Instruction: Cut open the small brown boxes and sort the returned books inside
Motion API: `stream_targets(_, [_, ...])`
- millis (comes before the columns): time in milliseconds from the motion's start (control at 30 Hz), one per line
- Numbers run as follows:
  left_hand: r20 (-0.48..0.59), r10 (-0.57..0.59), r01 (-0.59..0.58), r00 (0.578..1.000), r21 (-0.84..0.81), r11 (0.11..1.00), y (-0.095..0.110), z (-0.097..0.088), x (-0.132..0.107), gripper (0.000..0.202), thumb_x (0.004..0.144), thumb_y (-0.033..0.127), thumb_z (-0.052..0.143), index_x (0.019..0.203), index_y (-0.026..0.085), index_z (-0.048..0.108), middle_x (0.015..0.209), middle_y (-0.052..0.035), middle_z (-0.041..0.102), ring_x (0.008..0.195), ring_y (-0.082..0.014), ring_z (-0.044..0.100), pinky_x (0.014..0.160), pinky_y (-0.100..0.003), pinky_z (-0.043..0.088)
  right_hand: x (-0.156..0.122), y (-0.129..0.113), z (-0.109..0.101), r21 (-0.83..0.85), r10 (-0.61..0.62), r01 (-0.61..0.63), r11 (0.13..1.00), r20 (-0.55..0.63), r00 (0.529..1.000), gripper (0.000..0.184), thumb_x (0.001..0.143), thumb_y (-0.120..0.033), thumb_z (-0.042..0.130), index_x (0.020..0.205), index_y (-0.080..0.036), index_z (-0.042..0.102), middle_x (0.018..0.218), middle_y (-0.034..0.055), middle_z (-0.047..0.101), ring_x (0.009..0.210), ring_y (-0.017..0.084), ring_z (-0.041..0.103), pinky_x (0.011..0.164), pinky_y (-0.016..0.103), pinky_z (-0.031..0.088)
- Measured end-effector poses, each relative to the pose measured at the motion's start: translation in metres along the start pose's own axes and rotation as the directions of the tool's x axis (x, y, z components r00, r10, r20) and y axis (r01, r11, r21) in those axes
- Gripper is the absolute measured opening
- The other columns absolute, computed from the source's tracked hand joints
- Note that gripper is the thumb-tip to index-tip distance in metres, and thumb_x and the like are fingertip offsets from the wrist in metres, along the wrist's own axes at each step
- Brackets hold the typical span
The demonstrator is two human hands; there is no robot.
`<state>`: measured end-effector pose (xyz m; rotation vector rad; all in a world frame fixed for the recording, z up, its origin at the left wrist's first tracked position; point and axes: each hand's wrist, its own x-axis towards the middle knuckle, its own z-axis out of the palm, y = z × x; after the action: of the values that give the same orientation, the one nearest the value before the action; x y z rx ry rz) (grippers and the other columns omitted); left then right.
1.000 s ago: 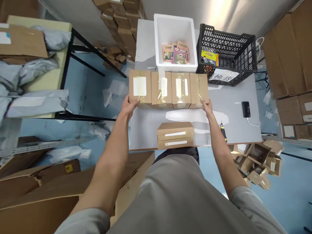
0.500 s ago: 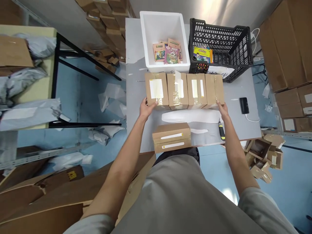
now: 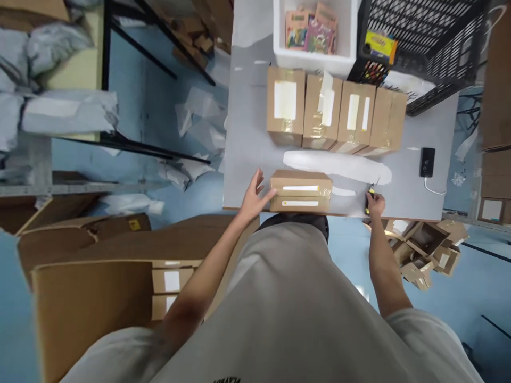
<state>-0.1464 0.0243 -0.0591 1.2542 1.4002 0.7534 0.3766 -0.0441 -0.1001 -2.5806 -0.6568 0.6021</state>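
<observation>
My left hand (image 3: 255, 198) is open, fingers spread, at the left end of a cardboard box (image 3: 301, 205) with two white label strips, near the table's front edge. Whether the thumb touches that box I cannot tell. On the right, my right hand (image 3: 376, 204) is closed on a black and yellow utility knife (image 3: 368, 205) at the table top. Farther back, several taped cardboard boxes (image 3: 286, 101) stand side by side in a row. Between the row and the front box lies a long white patch (image 3: 335, 166) on the table.
Behind the row are a white bin (image 3: 315, 59) with colourful booklets and a black plastic crate (image 3: 423, 58). A phone (image 3: 427, 162) on a cable lies at the right. Large open cartons (image 3: 96, 298) stand at lower left; opened boxes (image 3: 427, 244) lie on the floor at right.
Both hands have left the box row and come toward me. The left moved to the front box, and the right took hold of the utility knife. The camera view has shifted.
</observation>
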Motion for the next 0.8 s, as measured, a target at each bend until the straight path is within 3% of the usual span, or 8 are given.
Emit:
stream_targets(100, [0.076,0.077,-0.083,0.994,0.081,0.993,0.003,0.002,-0.019,0.117,0.086,0.089,0.081,0.181,0.037,0.035,0.19,-0.0192,0.032,0.174,-0.0447,0.038,0.134,-0.068,0.045,-0.016,-0.02,0.012,0.124,-0.042,0.037,0.992,0.04,0.998,0.042,0.084,-0.064,0.073,0.09,-0.025,0.06,0.093,0.0045,0.072,0.098,0.023,0.07,0.093,0.037,0.062])
stream_targets(167, [0.129,0.13,-0.148,0.983,0.141,0.979,0.006,0.002,-0.025,0.106,0.088,0.091,0.077,0.173,0.034,0.049,0.19,-0.018,0.031,0.176,-0.0436,0.034,0.137,-0.067,0.041,-0.035,-0.038,0.014,0.381,-0.072,0.014,0.925,0.14,0.988,0.053,0.076,-0.07,0.081,0.095,-0.022,0.066,0.097,0.0036,0.074,0.096,0.021,0.071,0.085,0.032,0.062])
stream_targets(300, [0.177,0.189,-0.222,0.966,0.192,0.956,0.004,0.005,-0.024,0.095,0.091,0.096,0.068,0.158,0.029,0.065,0.19,-0.0193,0.03,0.177,-0.0435,0.029,0.141,-0.068,0.032,-0.084,-0.079,-0.002,0.583,-0.243,-0.017,0.812,0.365,0.899,0.057,0.067,-0.066,0.096,0.097,-0.023,0.075,0.104,0.0022,0.078,0.089,0.016,0.071,0.079,0.028,0.061])
stream_targets(467, [0.232,0.222,-0.258,0.947,0.138,0.956,-0.01,0.009,-0.011,0.099,0.092,0.095,0.067,0.165,0.028,0.06,0.19,-0.0207,0.027,0.178,-0.0452,0.027,0.141,-0.068,0.032,-0.138,-0.129,-0.016,0.541,-0.433,0.064,0.838,0.588,0.683,0.059,0.074,-0.072,0.096,0.105,-0.025,0.077,0.09,-0.0018,0.074,0.07,0.015,0.07,0.065,0.029,0.062])
stream_targets(600, [0.277,0.223,-0.249,0.935,0.062,0.967,-0.018,0.011,-0.002,0.101,0.091,0.092,0.071,0.169,0.03,0.055,0.19,-0.019,0.027,0.178,-0.0441,0.027,0.136,-0.064,0.044,-0.169,-0.163,-0.005,0.385,-0.537,0.38,0.841,0.675,0.505,0.059,0.084,-0.074,0.089,0.113,-0.025,0.074,0.1,0.0021,0.081,0.08,0.022,0.077,0.072,0.033,0.064])
stream_targets(667, [0.29,0.226,-0.247,0.93,0.04,0.968,-0.02,0.012,0.001,0.102,0.09,0.092,0.073,0.17,0.031,0.053,0.19,-0.0188,0.027,0.178,-0.0435,0.027,0.135,-0.063,0.047,-0.183,-0.181,0.002,0.246,-0.578,0.624,0.742,0.707,0.408,0.051,0.097,-0.066,0.081,0.126,-0.025,0.075,0.12,0.0065,0.085,0.103,0.029,0.081,0.086,0.037,0.064])
stream_targets(733, [0.299,0.23,-0.251,0.926,0.033,0.967,-0.021,0.012,0.004,0.103,0.09,0.091,0.074,0.17,0.031,0.052,0.191,-0.0183,0.026,0.178,-0.0431,0.027,0.135,-0.064,0.047,-0.196,-0.198,0.007,0.085,-0.572,0.825,0.558,0.76,0.308,0.047,0.108,-0.054,0.07,0.146,-0.026,0.073,0.14,0.0096,0.083,0.126,0.034,0.078,0.101,0.04,0.06])
stream_targets(800, [0.304,0.24,-0.262,0.922,0.034,0.964,-0.022,0.012,0.006,0.103,0.089,0.092,0.074,0.17,0.032,0.052,0.19,-0.018,0.027,0.178,-0.0435,0.026,0.135,-0.065,0.046,-0.208,-0.213,0.012,-0.034,-0.528,0.929,0.368,0.815,0.239,0.053,0.115,-0.046,0.06,0.164,-0.025,0.063,0.153,0.0123,0.077,0.138,0.037,0.073,0.106,0.04,0.056])
